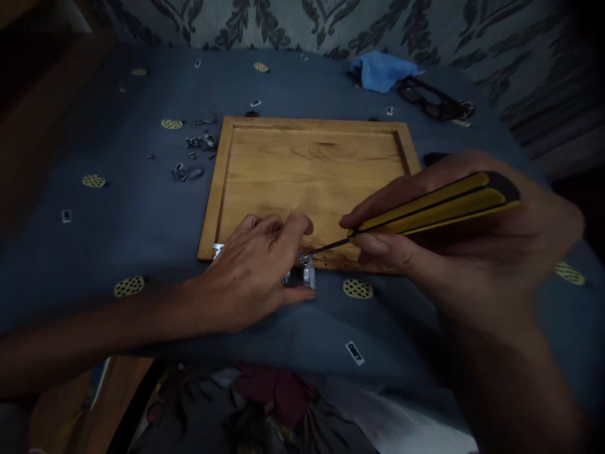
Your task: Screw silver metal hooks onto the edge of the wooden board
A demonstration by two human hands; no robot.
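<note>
A shallow wooden tray-like panel (307, 164) with a raised rim lies flat on the cloth. At its near edge sits a small shiny metal clasp (308, 275). My left hand (258, 265) rests over that edge, fingers curled on the wood and thumb against the clasp, gripping it there. In my right hand (472, 252) is a screwdriver (435, 205) with a yellow and black handle, held at a slant. Its thin shaft reaches down left, and the tip meets the top of the clasp. Another bright metal piece (218, 250) shows at the near left corner, partly behind my left hand.
Left of the panel lie several loose metal clasps (202, 141) and small screws (150, 156). A blue cloth (382, 70) and dark-framed glasses (432, 101) lie at the back right. The surface has a dark blue patterned cover (302, 337), with a patterned wall (293, 25) behind.
</note>
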